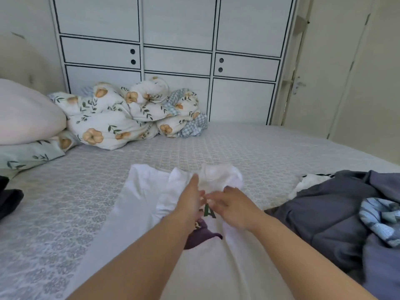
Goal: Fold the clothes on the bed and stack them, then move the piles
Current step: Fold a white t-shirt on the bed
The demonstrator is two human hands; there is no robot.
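Observation:
A white T-shirt (138, 198) with a purple and green print lies spread on the bed in front of me, its far end rumpled. My left hand (191, 198) lies over the shirt's middle with fingers stretched forward. My right hand (227, 205) is beside it over the print, fingers loosely extended toward the left hand. Both hands are slightly blurred, and neither plainly pinches any cloth. A heap of unfolded clothes (329, 217), dark grey with a blue striped piece (381, 219) on it, sits at the right.
The bed (65, 202) has a grey patterned cover. A crumpled floral duvet (129, 113) and pillows (26, 115) fill the far left. A dark garment (8, 200) lies at the left edge. A white wardrobe (177, 50) stands behind, a door (324, 72) to the right.

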